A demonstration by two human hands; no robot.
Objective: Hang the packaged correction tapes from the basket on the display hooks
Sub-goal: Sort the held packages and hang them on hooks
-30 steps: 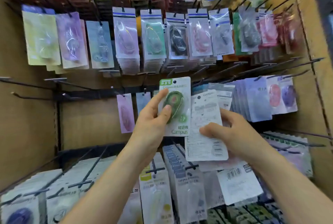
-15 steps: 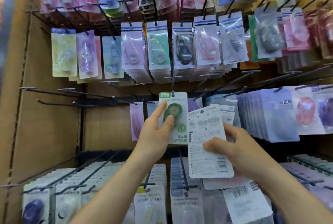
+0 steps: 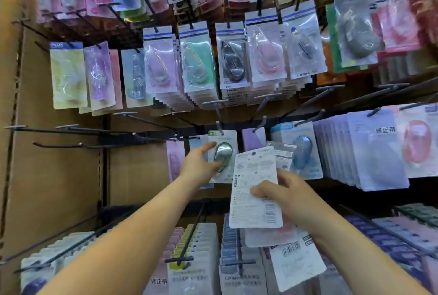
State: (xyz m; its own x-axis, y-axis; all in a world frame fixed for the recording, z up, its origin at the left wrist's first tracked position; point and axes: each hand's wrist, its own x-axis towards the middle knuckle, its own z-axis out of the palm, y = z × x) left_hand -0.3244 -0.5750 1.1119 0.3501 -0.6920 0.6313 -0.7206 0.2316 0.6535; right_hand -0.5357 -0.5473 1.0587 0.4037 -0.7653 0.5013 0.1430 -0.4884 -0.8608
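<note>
**Green pack going onto its hook**

Reaching deeper into the rack than a second ago, my left hand (image 3: 199,164) is bringing the green pack (image 3: 222,154) up so that its top edge is now meeting the tip of a hook (image 3: 219,125). The hand is pinching the pack by its bulging blister, forefinger over the top and thumb underneath. I am judging that this grip is keeping the card upright and leaving the hanging hole free for the hook. Motion blur is stopping me from telling whether the hole is already threaded or only lined up.

My right hand (image 3: 291,195) is curling round the spare packs (image 3: 256,190) and holding them fanned, printed backs towards me, low and to the right. That is keeping them off the hook being loaded and ready for the next pick. They are hanging in front of the lower rows but not touching the green pack.

Just right of the target, a purple pack (image 3: 252,138) and a blue pack (image 3: 301,152) are already hanging on neighbouring hooks, so the green one is slotting in beside its own range. The basket is not showing in this view.

Next, I am expecting a push along the hook, then a release.
</note>
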